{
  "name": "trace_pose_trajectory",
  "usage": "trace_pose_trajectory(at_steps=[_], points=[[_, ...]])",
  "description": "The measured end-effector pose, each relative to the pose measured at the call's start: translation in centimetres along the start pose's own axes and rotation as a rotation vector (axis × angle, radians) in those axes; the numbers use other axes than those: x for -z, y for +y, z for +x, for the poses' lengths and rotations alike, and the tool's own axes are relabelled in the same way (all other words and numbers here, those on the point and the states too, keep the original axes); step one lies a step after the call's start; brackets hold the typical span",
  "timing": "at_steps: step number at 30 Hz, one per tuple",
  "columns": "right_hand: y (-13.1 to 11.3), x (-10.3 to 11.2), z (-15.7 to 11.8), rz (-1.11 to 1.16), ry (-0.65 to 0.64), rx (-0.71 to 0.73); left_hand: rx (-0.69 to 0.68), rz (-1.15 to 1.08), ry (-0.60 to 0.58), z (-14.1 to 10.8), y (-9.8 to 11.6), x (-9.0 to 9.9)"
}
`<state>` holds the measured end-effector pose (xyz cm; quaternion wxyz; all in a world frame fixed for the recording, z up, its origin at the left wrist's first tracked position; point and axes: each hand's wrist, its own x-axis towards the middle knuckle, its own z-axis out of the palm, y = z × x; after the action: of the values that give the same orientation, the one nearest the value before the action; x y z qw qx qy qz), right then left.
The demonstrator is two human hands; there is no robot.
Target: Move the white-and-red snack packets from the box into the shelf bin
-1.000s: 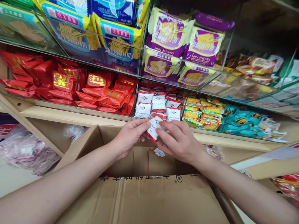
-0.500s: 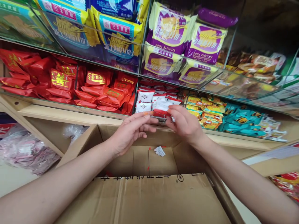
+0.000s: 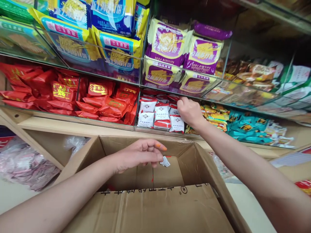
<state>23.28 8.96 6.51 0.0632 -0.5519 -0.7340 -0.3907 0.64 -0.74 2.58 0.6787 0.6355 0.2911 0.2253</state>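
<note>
My left hand (image 3: 142, 153) hovers over the open cardboard box (image 3: 145, 210), its fingers loosely curled and apart with nothing in them. My right hand (image 3: 190, 111) reaches into the shelf compartment of small white-and-red packets (image 3: 161, 111). Its fingers are closed at a red-edged packet (image 3: 173, 97) at the back of that compartment; the fingertips are partly hidden. Inside the box lies a small white printed scrap (image 3: 165, 161) on the bottom.
Red packets (image 3: 107, 100) fill the compartment to the left. Yellow packets (image 3: 216, 115) and teal packets (image 3: 250, 126) are to the right. Above, a clear shelf front (image 3: 141, 71) holds larger biscuit packs (image 3: 121, 48). A plastic bag (image 3: 26, 165) lies at the lower left.
My right hand has moved away from my left and deeper into the white-and-red packets. My left hand has dropped lower over the box. The view has shifted slightly.
</note>
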Motion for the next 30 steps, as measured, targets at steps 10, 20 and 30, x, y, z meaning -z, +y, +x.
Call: trace_pose_trajectory(at_steps=[10, 20, 30], points=[[-0.8, -0.3, 2.6, 0.054, -0.095, -0.09, 0.098, -0.02, -0.207, 0.0, -0.4, -0.1], [-1.9, 2.0, 1.6, 0.15, -0.138, -0.154, 0.151, 0.065, -0.252, -0.2, -0.7, -0.1], [-2.0, -0.1, 4.0, 0.394, -0.46, -0.208, 0.183, 0.09, -0.234, 0.6, -2.5, -0.3]])
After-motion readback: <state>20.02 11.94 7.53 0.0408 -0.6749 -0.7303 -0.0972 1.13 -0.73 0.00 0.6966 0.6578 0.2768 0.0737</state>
